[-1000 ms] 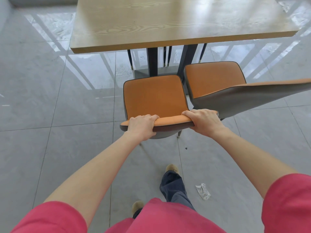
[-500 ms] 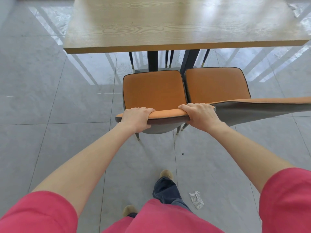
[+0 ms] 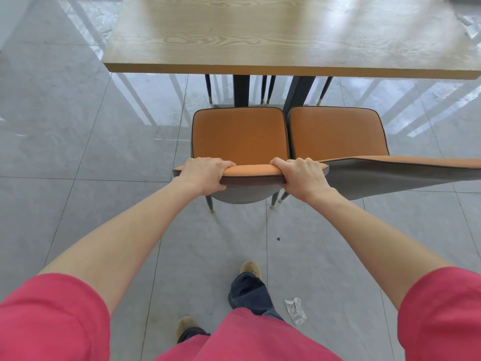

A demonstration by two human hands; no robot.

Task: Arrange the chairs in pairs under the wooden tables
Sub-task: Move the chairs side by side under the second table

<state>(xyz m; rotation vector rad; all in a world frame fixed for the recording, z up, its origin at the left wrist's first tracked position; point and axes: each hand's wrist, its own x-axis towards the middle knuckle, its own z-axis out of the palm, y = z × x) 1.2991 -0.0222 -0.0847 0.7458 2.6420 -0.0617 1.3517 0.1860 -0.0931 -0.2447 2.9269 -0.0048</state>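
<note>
An orange-seated chair (image 3: 239, 134) with a grey back shell stands in front of me, facing the wooden table (image 3: 273, 37). My left hand (image 3: 205, 175) grips the left end of its backrest top and my right hand (image 3: 303, 175) grips the right end. A second matching orange chair (image 3: 338, 131) stands right beside it on the right, seats nearly touching; its backrest stretches off to the right edge. Both seats' front edges lie just short of the table's near edge.
Dark table posts (image 3: 240, 89) and the legs of other chairs (image 3: 268, 89) on the far side show under the tabletop. A crumpled scrap of paper (image 3: 295, 310) lies on the grey tiled floor by my right foot. Open floor spreads to the left.
The chair I hold has slid forward toward the table and squared up beside the right chair. I have stepped forward with it, and the table edge looms closer.
</note>
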